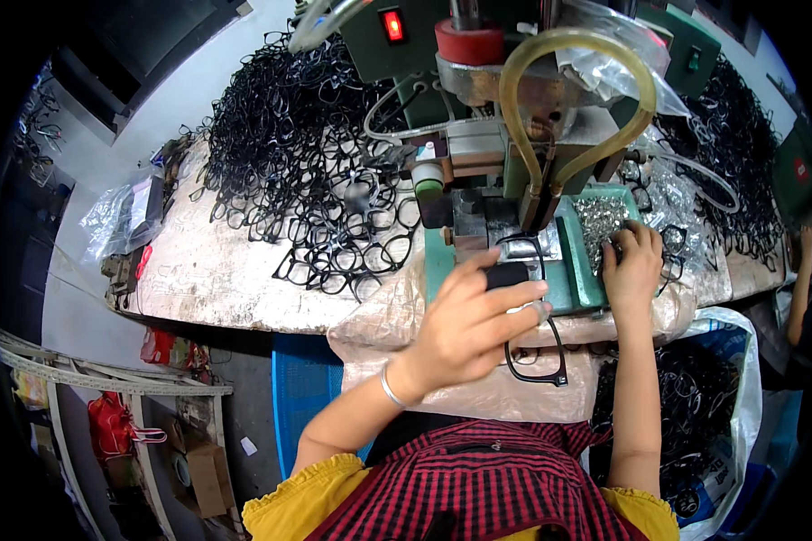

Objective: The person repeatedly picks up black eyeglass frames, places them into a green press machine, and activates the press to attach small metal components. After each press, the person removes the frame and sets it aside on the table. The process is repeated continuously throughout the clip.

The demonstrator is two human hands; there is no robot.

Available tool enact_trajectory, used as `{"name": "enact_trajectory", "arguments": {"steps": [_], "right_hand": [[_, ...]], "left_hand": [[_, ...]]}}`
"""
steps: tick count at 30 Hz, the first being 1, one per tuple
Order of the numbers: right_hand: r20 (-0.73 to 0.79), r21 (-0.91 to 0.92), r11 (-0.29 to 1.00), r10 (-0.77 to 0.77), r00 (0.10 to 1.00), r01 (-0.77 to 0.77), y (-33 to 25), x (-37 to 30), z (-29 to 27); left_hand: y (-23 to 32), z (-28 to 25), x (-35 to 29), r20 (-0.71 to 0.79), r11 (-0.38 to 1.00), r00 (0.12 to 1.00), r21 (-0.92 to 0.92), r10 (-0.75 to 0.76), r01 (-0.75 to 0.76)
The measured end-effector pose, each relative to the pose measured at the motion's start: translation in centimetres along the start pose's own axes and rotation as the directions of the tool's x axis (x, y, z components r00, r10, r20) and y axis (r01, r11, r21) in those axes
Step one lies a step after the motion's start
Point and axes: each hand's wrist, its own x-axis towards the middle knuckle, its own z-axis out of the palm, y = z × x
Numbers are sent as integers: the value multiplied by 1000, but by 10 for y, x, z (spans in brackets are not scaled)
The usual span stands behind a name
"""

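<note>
My left hand [478, 316] is closed round the middle of a black eyeglass frame [564, 361]. One rim reaches under the press head [539, 203]; the other hangs below my fingers over the front edge. A black cover wraps one of my left fingertips, and a metal bangle [390, 386] circles that wrist. On the right, my right hand [634, 266] dips its bent fingertips into a green tray [589, 279] of small shiny metal parts [602, 218]. Whatever those fingers pinch is hidden.
Heaps of black eyeglass frames [320, 149] cover the table to the left, with another pile [731, 153] at the far right. A yellowish hose [641, 81] loops before the press. A white sack of frames [744, 388] stands beside my right arm, a blue crate [298, 383] at lower left.
</note>
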Motion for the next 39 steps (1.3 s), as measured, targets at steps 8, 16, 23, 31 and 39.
{"name": "enact_trajectory", "arguments": {"steps": [8, 16, 23, 31, 39], "right_hand": [[-91, 91, 995, -30, 995, 39, 3, 6, 4], [-90, 372, 928, 65, 994, -27, -1, 21, 19], [-70, 339, 926, 199, 977, -165, 31, -40, -47], [159, 759, 623, 102, 982, -187, -24, -23, -76], [214, 942, 231, 141, 967, -243, -102, 31, -35]], "left_hand": [[10, -105, -30, -767, 841, 637, 297, -71, 452], [-163, -86, -92, -173, 96, 651, 930, -739, 356], [-154, -95, -98, -433, 395, 689, 590, -582, 704], [-102, -79, -49, -483, 625, 436, -353, -759, 696], [-71, -28, -71, -97, 233, 306, -863, -947, 448]]}}
